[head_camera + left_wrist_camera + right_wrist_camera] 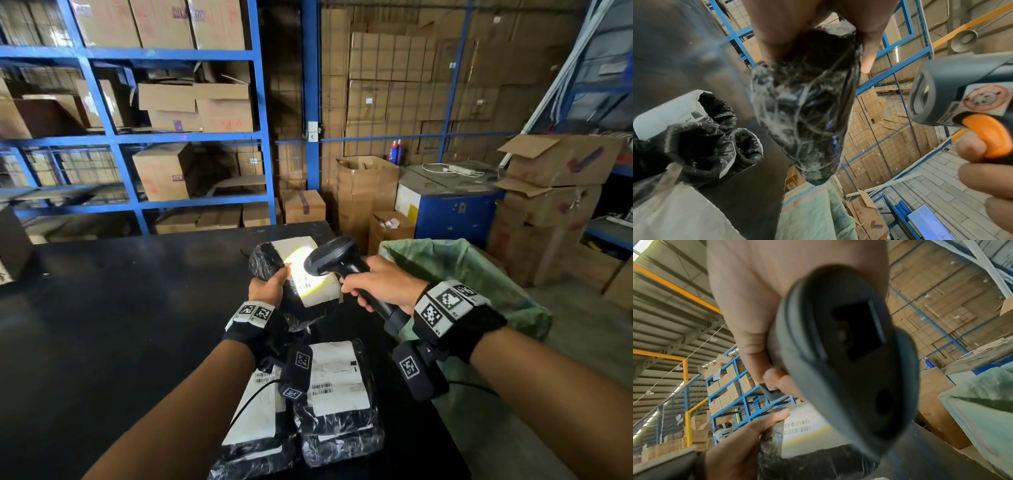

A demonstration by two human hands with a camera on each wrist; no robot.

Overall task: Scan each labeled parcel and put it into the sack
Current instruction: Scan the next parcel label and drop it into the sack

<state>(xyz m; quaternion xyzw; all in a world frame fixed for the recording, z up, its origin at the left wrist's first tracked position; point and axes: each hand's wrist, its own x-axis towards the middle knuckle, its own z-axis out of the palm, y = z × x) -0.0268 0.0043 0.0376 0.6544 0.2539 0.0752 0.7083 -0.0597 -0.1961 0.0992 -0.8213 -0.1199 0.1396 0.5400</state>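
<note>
A: What lies nearest the person?

B: Two black-wrapped parcels (301, 407) with white labels, side by side on the black table (102, 308), under the forearms.

A: And the hands?

B: The left hand (267, 289) is curled round the parcel being scanned (291, 270), thumb on the label edge, holding it lifted off the table. The right hand (380, 284) is wrapped round the handle of the scanner (334, 260), a fingertip (970, 148) at its orange trigger (990, 134).

A: How do the two sit?

B: The scanner's head is just beside the label, pointing at it; a bright patch of light falls on the label near the barcodes (797, 426).

A: And the sack?

B: The green sack (462, 267) stands open just right of the table, beyond the right hand. Behind are cardboard boxes (555, 192) and blue shelving (130, 137)
</note>
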